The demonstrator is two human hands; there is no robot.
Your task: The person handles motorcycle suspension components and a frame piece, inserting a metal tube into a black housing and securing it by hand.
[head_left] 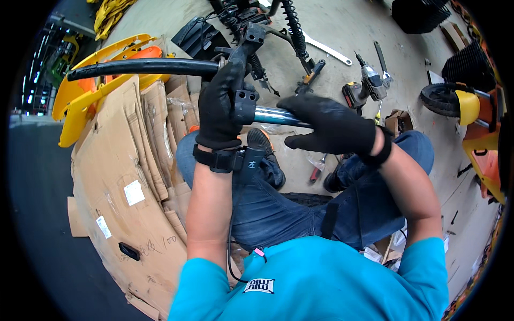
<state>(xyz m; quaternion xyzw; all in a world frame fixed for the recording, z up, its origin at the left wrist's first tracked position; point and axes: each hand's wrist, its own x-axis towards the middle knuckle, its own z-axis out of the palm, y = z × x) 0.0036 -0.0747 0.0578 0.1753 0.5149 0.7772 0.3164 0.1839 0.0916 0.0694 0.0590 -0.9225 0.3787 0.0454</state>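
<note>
My left hand, in a black glove, is closed around a black metal fork clamp with bolt holes at both ends. A long, slightly curved black tube extends left from beside that hand. From the clamp's lower end a shiny chrome tube runs to the right. My gloved right hand has its fingers over this tube and its thumb below, hiding the tube's far end. Its fingertips are slightly blurred. Just beyond the hands are black coil-spring shock absorbers on a dark frame.
A cordless impact driver, an adjustable wrench and a long wrench lie on the floor. Stacked cardboard and yellow-orange panels are at left. A small wheel stands at right. A screwdriver lies between my feet.
</note>
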